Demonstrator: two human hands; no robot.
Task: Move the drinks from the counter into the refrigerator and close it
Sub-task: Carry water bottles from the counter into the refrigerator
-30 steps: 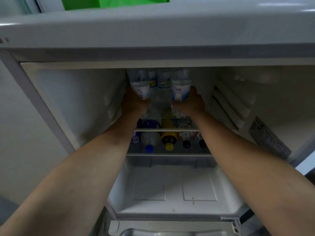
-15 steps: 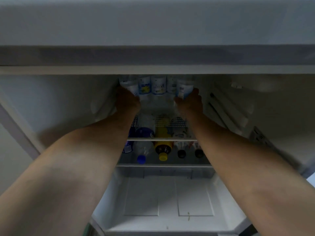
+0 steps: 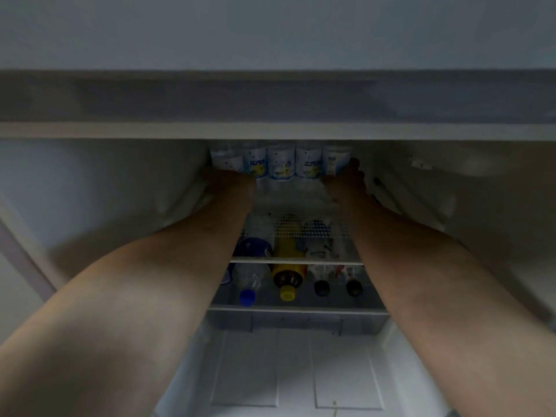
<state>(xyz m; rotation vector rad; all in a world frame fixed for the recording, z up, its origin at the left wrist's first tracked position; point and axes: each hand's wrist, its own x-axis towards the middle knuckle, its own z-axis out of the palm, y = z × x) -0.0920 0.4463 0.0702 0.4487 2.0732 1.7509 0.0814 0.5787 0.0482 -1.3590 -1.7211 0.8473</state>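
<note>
Both my arms reach deep into the open refrigerator (image 3: pixel 90 188). At the back of the upper shelf (image 3: pixel 294 261) stands a row of several clear bottles with white and blue labels. My left hand (image 3: pixel 230 183) grips the leftmost bottle (image 3: pixel 224 159) of that row. My right hand (image 3: pixel 346 182) grips the rightmost bottle (image 3: pixel 335 159). The middle bottles (image 3: pixel 281 164) stand upright between them. My fingers are mostly hidden behind the bottles. The inside is dim.
On the shelf below lie several bottles with caps toward me: a blue-capped one (image 3: pixel 248 291), a yellow one (image 3: pixel 287 284), and two black-capped ones (image 3: pixel 337 285). A white drawer lid (image 3: pixel 294 368) sits at the bottom. Ribbed shelf rails (image 3: pixel 400 203) line the right wall.
Both hands have pushed their bottles farther back, into line with the row at the rear. My head has moved lower and closer, so the fridge's top edge fills more of the view.
</note>
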